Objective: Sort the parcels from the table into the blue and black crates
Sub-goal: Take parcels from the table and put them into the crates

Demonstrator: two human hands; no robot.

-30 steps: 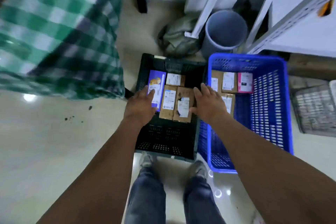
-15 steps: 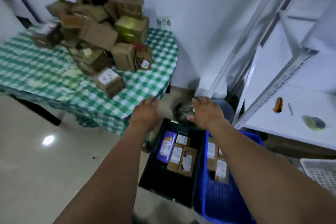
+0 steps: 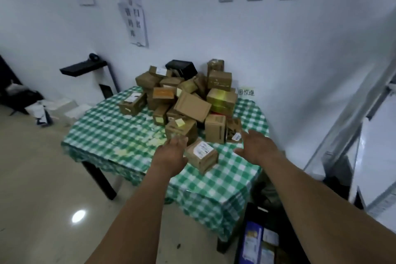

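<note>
The left hand [image 3: 171,154] and right hand [image 3: 256,148], up from the black crate [image 3: 252,213] and holding nothing, now reach with spread fingers either side of a labelled box [image 3: 201,155] before the parcel pile [image 3: 186,94] on the table [image 3: 120,133], starting another pick.

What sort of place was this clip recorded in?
Probably a small parcel-sorting or storage room: a heap of cardboard parcels sits on a table with a green checked cloth, printed notices hang on the wall, and metal shelving stands at the right.

Empty hands [image 3: 214,152] above checked table [image 3: 120,133], parcels [image 3: 184,96]
</note>
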